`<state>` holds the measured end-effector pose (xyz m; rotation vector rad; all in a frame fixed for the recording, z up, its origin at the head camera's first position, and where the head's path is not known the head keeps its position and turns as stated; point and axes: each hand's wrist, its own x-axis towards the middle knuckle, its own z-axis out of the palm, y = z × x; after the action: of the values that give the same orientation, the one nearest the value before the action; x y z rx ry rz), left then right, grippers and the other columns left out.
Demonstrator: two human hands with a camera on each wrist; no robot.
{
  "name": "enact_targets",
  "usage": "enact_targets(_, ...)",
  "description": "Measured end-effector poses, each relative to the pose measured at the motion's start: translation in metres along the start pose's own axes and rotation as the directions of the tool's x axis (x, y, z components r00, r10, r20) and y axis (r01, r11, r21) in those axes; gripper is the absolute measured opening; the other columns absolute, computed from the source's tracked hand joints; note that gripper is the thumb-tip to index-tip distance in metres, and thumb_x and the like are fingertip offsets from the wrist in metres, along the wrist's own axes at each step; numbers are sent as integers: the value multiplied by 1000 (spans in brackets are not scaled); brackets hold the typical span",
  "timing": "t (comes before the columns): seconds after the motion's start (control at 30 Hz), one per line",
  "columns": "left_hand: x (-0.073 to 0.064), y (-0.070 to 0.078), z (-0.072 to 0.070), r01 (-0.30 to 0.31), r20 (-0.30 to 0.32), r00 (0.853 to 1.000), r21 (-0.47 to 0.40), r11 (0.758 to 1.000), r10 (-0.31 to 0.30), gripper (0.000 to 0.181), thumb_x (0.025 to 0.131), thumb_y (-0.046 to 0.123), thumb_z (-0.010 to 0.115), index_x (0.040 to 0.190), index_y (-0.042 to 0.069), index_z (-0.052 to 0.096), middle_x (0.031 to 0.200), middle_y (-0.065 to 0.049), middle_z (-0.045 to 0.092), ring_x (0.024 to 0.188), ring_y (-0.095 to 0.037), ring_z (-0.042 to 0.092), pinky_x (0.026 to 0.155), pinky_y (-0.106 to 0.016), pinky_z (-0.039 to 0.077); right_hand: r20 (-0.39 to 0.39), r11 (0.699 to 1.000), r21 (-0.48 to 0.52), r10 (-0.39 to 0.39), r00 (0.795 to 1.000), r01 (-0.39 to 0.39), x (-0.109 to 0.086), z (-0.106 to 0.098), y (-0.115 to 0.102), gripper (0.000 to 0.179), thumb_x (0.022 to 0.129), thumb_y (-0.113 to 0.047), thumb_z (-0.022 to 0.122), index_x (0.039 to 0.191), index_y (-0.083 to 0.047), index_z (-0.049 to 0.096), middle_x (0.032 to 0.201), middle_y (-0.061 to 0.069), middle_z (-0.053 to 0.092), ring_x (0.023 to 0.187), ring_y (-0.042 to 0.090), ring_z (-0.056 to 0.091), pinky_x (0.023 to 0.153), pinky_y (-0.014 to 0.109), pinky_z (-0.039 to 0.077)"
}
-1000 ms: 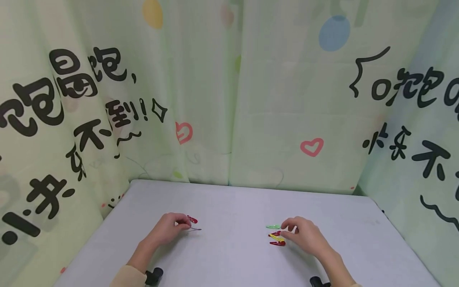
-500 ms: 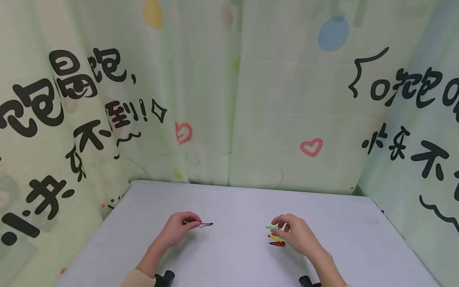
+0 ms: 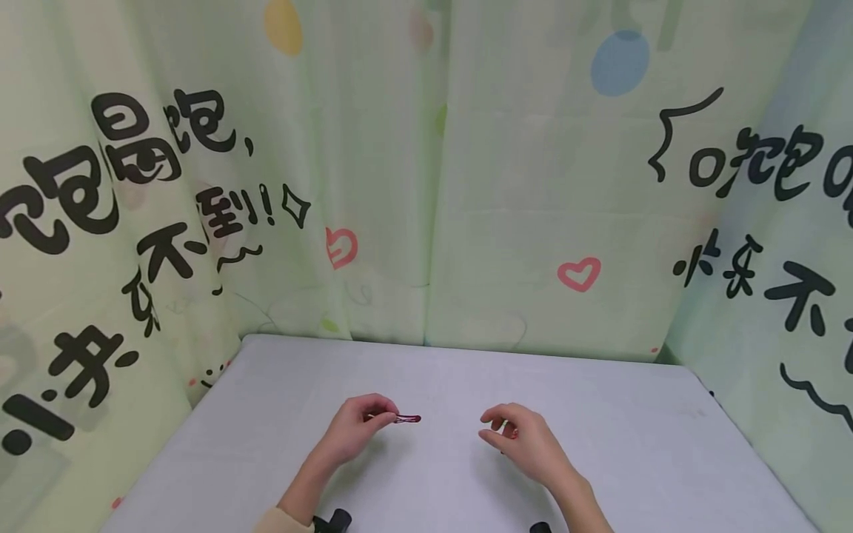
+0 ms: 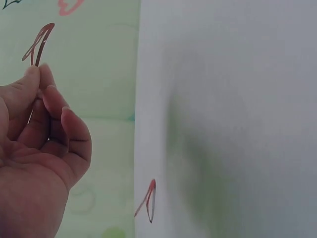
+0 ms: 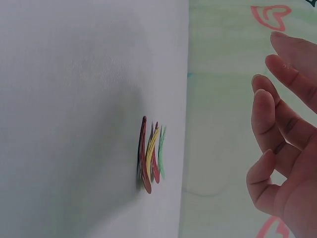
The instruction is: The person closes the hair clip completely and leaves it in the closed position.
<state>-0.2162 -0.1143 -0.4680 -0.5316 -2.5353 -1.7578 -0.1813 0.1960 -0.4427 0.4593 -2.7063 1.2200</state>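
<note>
Left hand pinches a dark red clip over the table; I lose its gripped end under thumb and fingertip. I find a second red clip, on the table, only in the left wrist view. Right hand, relaxed and holding nothing, masks nearly all the right cluster from my head view: near red clip, yellow clip, another red clip, far green clip, blurred.

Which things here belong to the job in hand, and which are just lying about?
Likely the job:
red clip held by left grip
loose red clip
grouped red clips, yellow clip, green clip

Surroundings only:
printed curtain
white table
black wrist cameras
</note>
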Motion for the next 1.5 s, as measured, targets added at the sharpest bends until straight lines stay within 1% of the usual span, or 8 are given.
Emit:
enact_targets(0.23, -1, 7, 8, 4, 8, 1000, -43, 999, -4, 4, 94, 9, 71, 96, 6, 72, 89, -2, 70, 81, -27, 62, 67, -27, 45, -42, 999, 9, -42, 998, 43, 1, 10, -7, 17, 86, -13, 82, 100, -16, 73, 87, -11, 60, 75, 6, 55, 68, 27, 49)
enact_targets(0.47, -6, 11, 18, -10, 11, 1000, -73, 997, 11, 4, 95, 8, 70, 96, 5, 72, 89, -2, 70, 82, -29, 62, 69, -26, 45, -63, 991, 68, -108, 992, 112, 0, 23, -13, 19, 85, -11, 82, 100, -17, 72, 91, -4, 66, 76, 6, 58, 71, 32, 51)
enact_targets(0.6, -4, 7, 24, -21, 20, 1000, -78, 997, 23, 4, 95, 11, 71, 96, 8, 73, 88, 0, 70, 82, -27, 63, 70, -27, 47, -61, 988, 80, -124, 990, 129, 0, 29, -19, 19, 86, -14, 82, 101, -18, 72, 91, -9, 65, 77, 6, 58, 71, 33, 51)
enact_targets(0.7, -3, 9, 29, -27, 18, 999, -96, 995, 29, 4, 95, 11, 71, 96, 7, 73, 89, 0, 70, 80, -17, 62, 71, -26, 47, -49, 987, 85, -133, 990, 137, 1, 34, -22, 18, 86, -15, 82, 102, -17, 73, 90, -11, 65, 77, 6, 58, 70, 33, 51)
enact_targets(0.97, -3, 13, 41, -74, 15, 997, -183, 980, 78, 5, 95, 7, 70, 98, 3, 72, 90, -3, 70, 81, -12, 61, 72, -25, 49, -9, 982, 149, -115, 993, 116, 2, 44, -27, 7, 90, -17, 78, 94, -19, 73, 81, -13, 63, 72, 8, 56, 66, 25, 48)
enact_targets(1.17, -6, 15, 48, -61, 2, 998, -212, 975, 63, 8, 95, 10, 72, 99, 3, 73, 90, -2, 71, 85, -18, 65, 74, -26, 53, -64, 983, 154, -91, 994, 100, 0, 46, -27, 5, 91, -17, 77, 89, -15, 72, 78, -12, 62, 72, 9, 55, 67, 25, 48)
enact_targets(1.37, -7, 17, 54, -74, 9, 997, -210, 975, 77, 16, 91, 7, 74, 106, 2, 73, 96, -4, 70, 88, -13, 63, 77, -26, 52, -114, 987, 143, -61, 992, 78, -1, 45, -25, 11, 91, -11, 76, 87, -17, 68, 76, -13, 61, 71, 8, 56, 67, 25, 47)
enact_targets(1.5, -8, 18, 57, -64, -26, 998, -199, 978, 61, 12, 90, 10, 76, 101, 7, 74, 93, -2, 70, 85, -13, 62, 76, -27, 51, -129, 986, 138, -72, 989, 89, -1, 47, -23, 11, 91, -10, 76, 87, -16, 68, 76, -13, 61, 70, 8, 56, 67, 25, 48)
